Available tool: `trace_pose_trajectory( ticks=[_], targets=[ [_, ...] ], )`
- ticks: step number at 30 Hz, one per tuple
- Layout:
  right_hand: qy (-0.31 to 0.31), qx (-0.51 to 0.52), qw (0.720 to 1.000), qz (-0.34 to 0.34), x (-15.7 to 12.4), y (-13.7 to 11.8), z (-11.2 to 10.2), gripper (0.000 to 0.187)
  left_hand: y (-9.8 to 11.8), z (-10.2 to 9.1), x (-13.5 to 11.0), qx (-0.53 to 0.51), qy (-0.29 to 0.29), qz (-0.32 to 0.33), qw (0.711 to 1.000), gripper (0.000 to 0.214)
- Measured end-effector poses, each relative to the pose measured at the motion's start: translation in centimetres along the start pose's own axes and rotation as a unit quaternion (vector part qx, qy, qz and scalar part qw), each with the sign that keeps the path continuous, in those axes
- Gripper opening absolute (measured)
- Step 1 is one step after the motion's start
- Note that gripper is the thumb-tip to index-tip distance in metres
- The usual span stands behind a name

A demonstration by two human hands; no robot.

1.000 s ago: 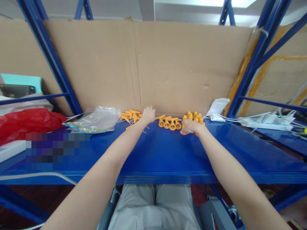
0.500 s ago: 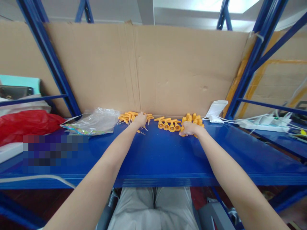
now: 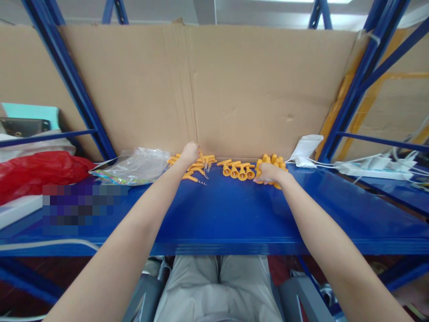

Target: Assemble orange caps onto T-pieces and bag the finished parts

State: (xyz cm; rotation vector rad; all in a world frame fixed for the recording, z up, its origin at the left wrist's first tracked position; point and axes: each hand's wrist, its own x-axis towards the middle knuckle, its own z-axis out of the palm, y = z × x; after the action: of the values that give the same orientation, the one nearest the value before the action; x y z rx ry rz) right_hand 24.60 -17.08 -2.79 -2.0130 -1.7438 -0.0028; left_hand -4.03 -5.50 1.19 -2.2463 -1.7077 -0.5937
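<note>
My left hand [image 3: 190, 152] is closed just above a pile of orange-handled corkscrews [image 3: 192, 172], their metal spirals pointing mostly to the right. From its fingers a corkscrew [image 3: 201, 156] hangs with the spiral downward. My right hand [image 3: 267, 171] is closed around a yellow bell-shaped piece at the front left of a cluster of such bell-shaped pieces [image 3: 274, 159]; the fingers partly hide it. Between the hands lies a row of several bell-shaped pieces with T-handles [image 3: 241, 172], wide mouths facing me.
Behind the blue shelf [image 3: 217, 214] stands a cardboard sheet [image 3: 261, 89]. A clear plastic bag [image 3: 140, 165] and a red bag [image 3: 43, 172] lie on the left. A white device [image 3: 306, 150], cables and a power strip [image 3: 372, 169] are on the right. Blue posts [image 3: 362, 98] flank both sides.
My left hand has risen slightly and moved left, with a corkscrew now in its fingers. My right hand stays at the bell-shaped pieces. The view has tipped slightly downward.
</note>
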Motion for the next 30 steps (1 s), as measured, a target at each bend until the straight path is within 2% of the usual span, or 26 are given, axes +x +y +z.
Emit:
trace_pose_trajectory(
  ticks=[2, 3, 4, 7, 9, 13, 16, 19, 22, 24, 27, 30],
  targets=[
    [-0.114, -0.036, 0.993, 0.002, -0.2, -0.5, -0.8, 0.015, -0.1, -0.9, -0.3, -0.016, 0.017, -0.021, 1.0, 0.033],
    [-0.142, -0.051, 0.989, 0.003, -0.3, -0.7, -1.1, 0.013, -0.1, -1.3, -0.5, -0.029, 0.029, -0.036, 0.998, 0.032],
    [-0.142, -0.064, 0.988, 0.001, -0.3, -1.0, -1.4, 0.013, 0.0, -1.6, -0.9, -0.044, 0.044, -0.052, 0.997, 0.031],
    [-0.089, -0.098, 0.991, -0.017, -0.4, -1.4, -1.8, 0.021, 0.4, -2.1, -2.5, -0.078, 0.068, -0.086, 0.991, 0.025],
    [-0.052, -0.109, 0.992, -0.033, -0.3, -1.6, -1.8, 0.025, 0.7, -1.9, -4.0, -0.078, 0.053, -0.084, 0.992, 0.021],
    [-0.009, -0.1, 0.994, -0.05, -0.3, -2.0, -1.5, 0.026, 1.0, -1.0, -6.7, -0.025, -0.036, 0.004, 0.999, 0.017],
    [-0.004, -0.096, 0.994, -0.046, -0.5, -2.3, -1.4, 0.028, 1.0, -0.5, -7.6, 0.021, -0.122, 0.061, 0.99, 0.02],
    [-0.004, -0.099, 0.994, -0.051, -0.6, -2.4, -1.2, 0.029, 1.3, -0.3, -7.7, 0.033, -0.152, 0.1, 0.983, 0.032],
    [-0.007, -0.097, 0.994, -0.059, -0.6, -2.5, -1.0, 0.03, 1.7, -0.1, -7.7, 0.041, -0.189, 0.119, 0.974, 0.04],
    [-0.004, -0.097, 0.993, -0.063, -0.6, -2.4, -0.8, 0.03, 1.9, 0.0, -7.7, 0.047, -0.217, 0.101, 0.97, 0.041],
    [0.002, -0.091, 0.993, -0.071, -0.3, -2.3, -0.6, 0.028, 1.9, 0.2, -7.8, 0.043, -0.218, 0.074, 0.972, 0.043],
    [0.012, -0.077, 0.993, -0.089, 0.0, -2.0, -0.3, 0.025, 1.4, 0.4, -7.8, 0.014, -0.18, 0.057, 0.982, 0.036]
  ],
)
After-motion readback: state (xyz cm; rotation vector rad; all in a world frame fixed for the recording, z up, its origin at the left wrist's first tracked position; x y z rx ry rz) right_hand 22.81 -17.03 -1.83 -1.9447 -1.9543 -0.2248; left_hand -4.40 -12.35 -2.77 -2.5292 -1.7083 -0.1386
